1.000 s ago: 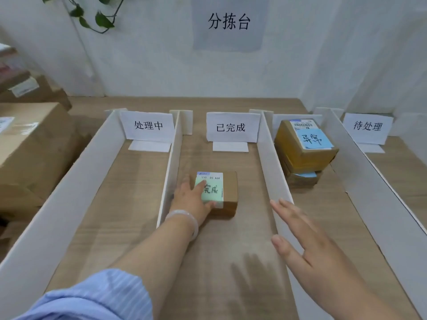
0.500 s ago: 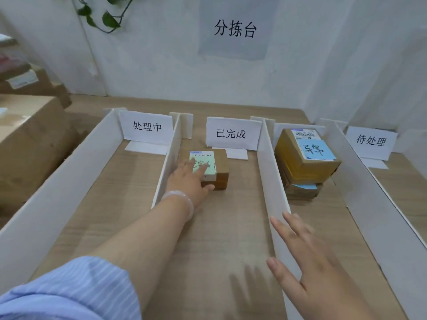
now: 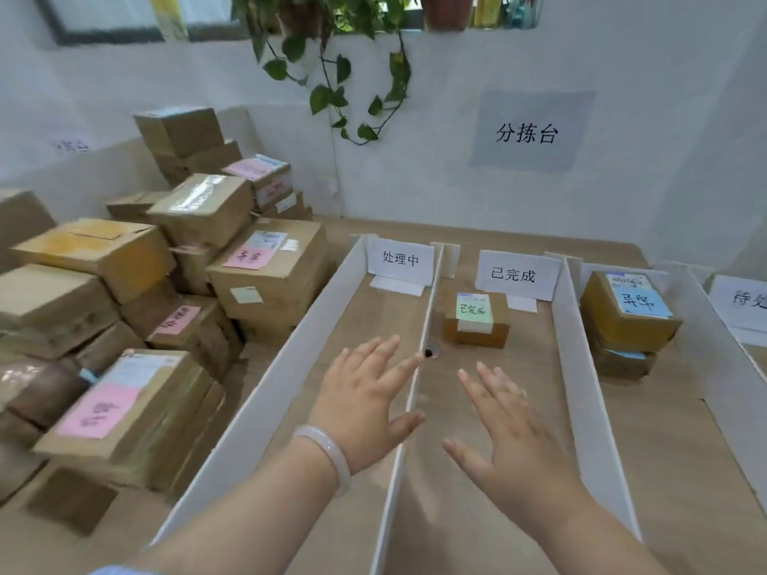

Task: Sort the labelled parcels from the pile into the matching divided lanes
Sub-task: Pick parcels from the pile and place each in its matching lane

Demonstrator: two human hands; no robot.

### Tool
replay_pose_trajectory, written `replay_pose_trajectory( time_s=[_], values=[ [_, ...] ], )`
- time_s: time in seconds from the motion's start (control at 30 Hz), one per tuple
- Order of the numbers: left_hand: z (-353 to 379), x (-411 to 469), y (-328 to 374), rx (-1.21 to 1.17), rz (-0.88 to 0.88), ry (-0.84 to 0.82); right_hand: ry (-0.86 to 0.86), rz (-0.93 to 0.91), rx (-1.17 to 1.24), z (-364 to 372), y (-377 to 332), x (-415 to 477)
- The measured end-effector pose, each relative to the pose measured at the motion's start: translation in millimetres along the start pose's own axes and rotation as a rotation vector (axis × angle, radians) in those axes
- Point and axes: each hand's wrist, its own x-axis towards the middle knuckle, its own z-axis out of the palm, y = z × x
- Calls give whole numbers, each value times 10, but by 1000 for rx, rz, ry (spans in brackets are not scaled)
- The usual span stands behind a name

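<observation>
- Left hand [image 3: 365, 404]: fingers straight and spread wide, holding nothing; it hovers over the lane marked 处理中 [image 3: 400, 259], with the index fingertip close to the white divider [image 3: 417, 392] on that lane's right side. A pale bracelet [image 3: 328, 454] circles the wrist.
- Right hand [image 3: 510, 433]: fingers likewise spread and straight, holding nothing; it hovers over the near half of the lane marked 已完成 [image 3: 516, 275].
- Green-labelled parcel [image 3: 477, 321]: a small brown box lying flat at the far end of the 已完成 lane, just in front of that sign and close to the left divider, apart from both hands (the handwriting on its label matches the sign).
- Blue-labelled parcels [image 3: 626, 313]: two boxes stacked at the far end of the next lane to the right.
- Rightmost sign [image 3: 743, 300]: cut off by the frame edge, so only partly legible.
- Pile of parcels [image 3: 166, 317]: brown boxes heaped on the table [image 3: 290, 545] to the left of the lanes, several bearing pink labels.
- Wall sign 分拣台 [image 3: 527, 132]: fixed on the white wall behind the lanes, with a trailing plant [image 3: 332, 76] hanging to its left.
</observation>
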Motion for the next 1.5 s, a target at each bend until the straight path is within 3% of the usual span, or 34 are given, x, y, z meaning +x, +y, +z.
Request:
replay_pose_trajectory(
  time_s=[0.3, 0.6, 0.9, 1.23, 1.33, 1.5],
  values=[
    [-832, -1515, -1528, 32, -217, 81, 39, -188, 75, 370, -2123, -3],
    [-1379, -2871, -3091, 1, -434, 162, -36, -327, 161, 1113, -4161, -16],
    [-1484, -3270, -4074, -77, -641, 170, -193, -324, 253, 1407, -5077, 320],
    [-1606, -2786, -5328, -142, -817, 267, -247, -344, 401, 1820, -5990, 1329],
    [-1626, -2711, -5592, -263, -891, 240, -295, -312, 389, 1897, -6153, 1511],
    [-1568, -2729, -5880, -598, -856, 264, -272, -217, 367, 2045, -6375, 1678]
  ],
)
